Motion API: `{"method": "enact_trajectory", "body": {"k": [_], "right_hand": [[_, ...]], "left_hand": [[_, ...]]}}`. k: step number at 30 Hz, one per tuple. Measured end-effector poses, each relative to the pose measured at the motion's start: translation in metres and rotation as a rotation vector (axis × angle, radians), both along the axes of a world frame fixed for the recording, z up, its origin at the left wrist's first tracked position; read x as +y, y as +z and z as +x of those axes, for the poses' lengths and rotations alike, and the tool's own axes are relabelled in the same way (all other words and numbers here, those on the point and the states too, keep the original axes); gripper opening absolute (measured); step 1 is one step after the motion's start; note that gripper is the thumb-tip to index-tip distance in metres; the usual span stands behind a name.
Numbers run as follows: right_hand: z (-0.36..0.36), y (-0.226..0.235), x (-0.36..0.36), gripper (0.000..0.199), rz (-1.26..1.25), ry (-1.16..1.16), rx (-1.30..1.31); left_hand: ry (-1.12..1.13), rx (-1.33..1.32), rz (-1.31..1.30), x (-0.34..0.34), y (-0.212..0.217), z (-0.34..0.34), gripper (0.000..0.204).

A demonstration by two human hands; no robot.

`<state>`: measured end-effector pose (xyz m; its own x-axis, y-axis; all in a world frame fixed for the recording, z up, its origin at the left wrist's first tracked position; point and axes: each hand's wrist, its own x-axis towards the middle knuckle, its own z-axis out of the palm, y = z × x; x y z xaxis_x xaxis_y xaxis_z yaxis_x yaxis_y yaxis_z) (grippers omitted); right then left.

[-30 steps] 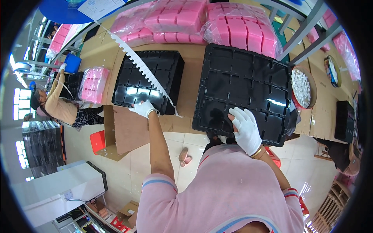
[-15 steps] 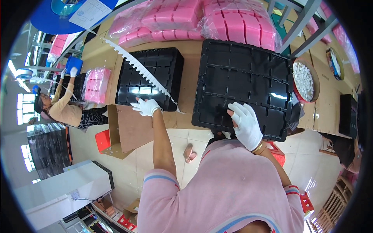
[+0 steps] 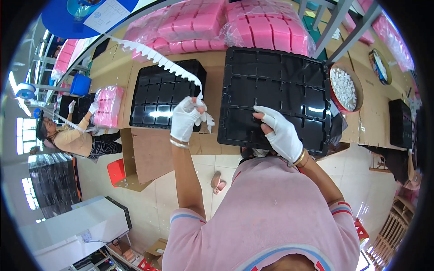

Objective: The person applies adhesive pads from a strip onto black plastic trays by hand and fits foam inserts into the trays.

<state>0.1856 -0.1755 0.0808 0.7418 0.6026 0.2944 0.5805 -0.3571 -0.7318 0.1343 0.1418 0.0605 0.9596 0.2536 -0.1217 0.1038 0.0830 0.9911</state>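
Note:
A white toothed strip [image 3: 165, 64] runs from the blue reel [image 3: 63, 22] at the upper left to my left hand [image 3: 184, 123]. That hand, in a white glove with bare fingertips, is closed on the strip near its loose end, with the end dangling beside the fingers. Over the near part of the large black compartment tray [image 3: 275, 77] is my right hand [image 3: 282, 134], gloved the same way. Its fingers are apart and nothing shows in them. Left of it, behind my left hand, stands a stack of black trays [image 3: 156, 97].
Pink foam blocks in clear plastic [image 3: 266, 34] line the back of the cardboard-covered table. A round tub of small white pieces [image 3: 343, 88] sits right of the large tray. Grey metal posts [image 3: 357, 31] rise beyond. At the far left another person [image 3: 74, 140] works.
My left hand has lifted off the black tray stack and taken hold of the strip, whose end now bends down. My right hand has shifted slightly, its fingers now pointing left.

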Motion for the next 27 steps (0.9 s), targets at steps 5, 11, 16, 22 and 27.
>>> {"method": "enact_trajectory", "body": {"k": [5, 11, 16, 22, 27], "right_hand": [[0.002, 0.021, 0.031, 0.066, 0.147, 0.143, 0.223], [-0.003, 0.016, 0.045, 0.048, 0.236, 0.291, 0.760], [-0.001, 0.021, 0.024, 0.040, 0.369, 0.276, 1.021], [-0.003, 0.007, 0.003, 0.030, 0.231, 0.140, 1.031], [-0.007, 0.008, -0.002, 0.030, 0.200, 0.105, 1.085]], "left_hand": [[0.051, -0.132, -0.263, -0.056, 0.077, 0.005, 0.010], [0.172, -0.274, -0.452, -0.076, 0.088, 0.015, 0.014], [0.415, -0.228, -0.335, -0.072, 0.045, 0.016, 0.021], [0.134, 0.004, -0.763, -0.087, -0.007, -0.015, 0.036], [0.188, 0.059, -0.837, -0.111, -0.014, -0.024, 0.015]]}}
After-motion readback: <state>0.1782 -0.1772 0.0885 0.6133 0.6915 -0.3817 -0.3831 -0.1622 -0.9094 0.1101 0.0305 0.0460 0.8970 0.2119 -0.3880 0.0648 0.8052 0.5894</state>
